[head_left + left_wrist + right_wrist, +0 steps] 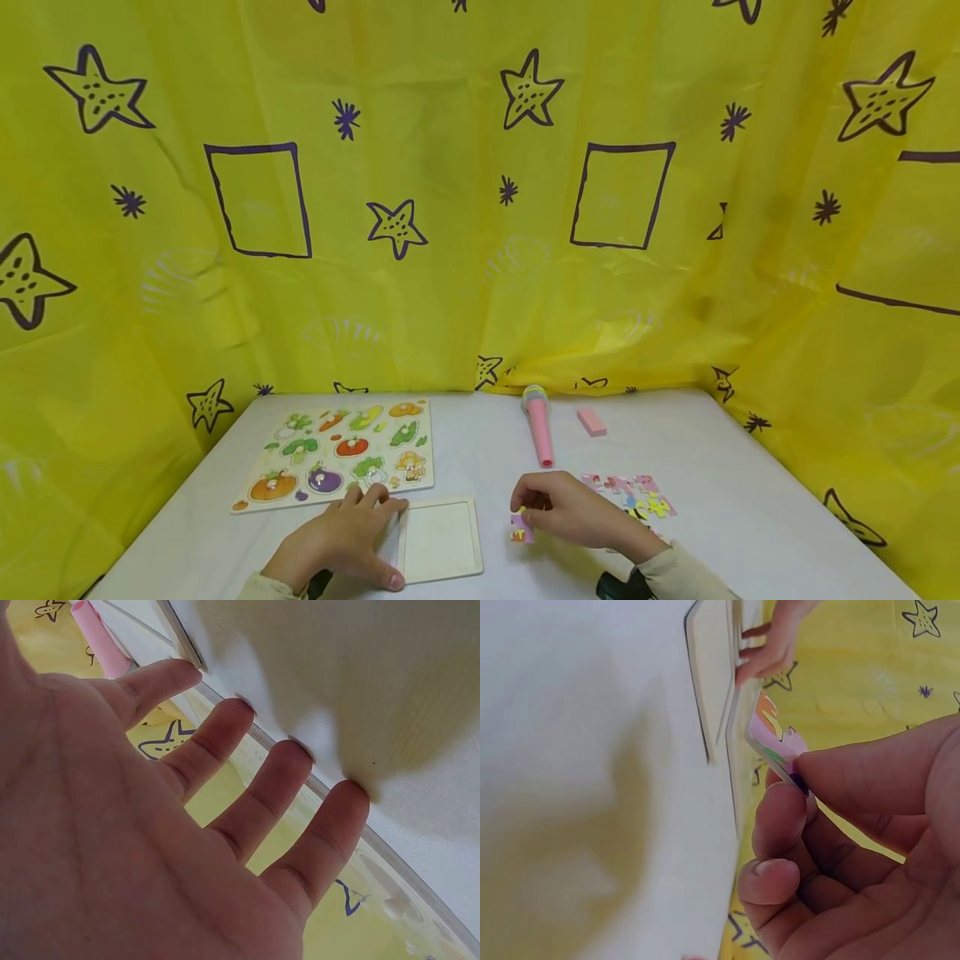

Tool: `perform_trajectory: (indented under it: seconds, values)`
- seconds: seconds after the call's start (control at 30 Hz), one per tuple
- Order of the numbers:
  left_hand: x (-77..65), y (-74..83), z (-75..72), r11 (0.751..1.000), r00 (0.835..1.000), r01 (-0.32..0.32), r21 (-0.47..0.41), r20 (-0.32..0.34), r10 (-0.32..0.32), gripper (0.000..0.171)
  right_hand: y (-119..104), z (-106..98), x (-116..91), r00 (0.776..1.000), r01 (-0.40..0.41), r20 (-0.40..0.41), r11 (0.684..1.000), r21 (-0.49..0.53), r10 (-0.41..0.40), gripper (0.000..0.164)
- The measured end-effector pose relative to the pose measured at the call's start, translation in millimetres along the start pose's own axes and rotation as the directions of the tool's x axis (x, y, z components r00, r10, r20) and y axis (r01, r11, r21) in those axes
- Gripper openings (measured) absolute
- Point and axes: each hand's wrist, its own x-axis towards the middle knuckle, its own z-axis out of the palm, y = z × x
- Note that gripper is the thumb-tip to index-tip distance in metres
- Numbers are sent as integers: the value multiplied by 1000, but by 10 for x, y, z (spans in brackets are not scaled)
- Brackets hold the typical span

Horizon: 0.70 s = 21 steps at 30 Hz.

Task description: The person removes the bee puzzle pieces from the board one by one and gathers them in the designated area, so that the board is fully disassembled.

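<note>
My right hand [566,510] pinches a small jigsaw puzzle piece [519,530] between thumb and fingertips, raised over the table just right of a shallow puzzle tray. In the right wrist view that piece [771,733] is pink with an orange and yellow print, and the other fingers curl beneath it. The square, pale puzzle tray [477,542] lies flat with no pieces in it. My left hand [341,537] rests at the tray's left side, thumb and forefinger near its corners. In the left wrist view the left hand's fingers [281,776] are spread and loosely straight.
More jigsaw pieces [656,504] lie on the table right of and partly behind my right forearm. A vegetable peg board [337,496] lies at the back left. Farther back are a pink toy microphone [540,429] and a pink block [592,422]. Yellow patterned curtains [450,317] surround the table.
</note>
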Motion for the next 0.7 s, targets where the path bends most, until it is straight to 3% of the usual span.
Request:
perform_trajectory:
  seconds: [0.2,0.5,0.7]
  values:
    - [9,-17,22,1000,1000,-8,1,3,8,95,73,-204,-209,999,5,-44,1000,-19,-6,9]
    - [64,-100,91,999,1000,-23,22,-2,23,99,153,-555,-548,991,-74,-111,996,-52,68,7]
    - [29,-50,59,1000,1000,-17,9,1,17,93,224,-750,-736,985,-130,-119,991,-41,125,8]
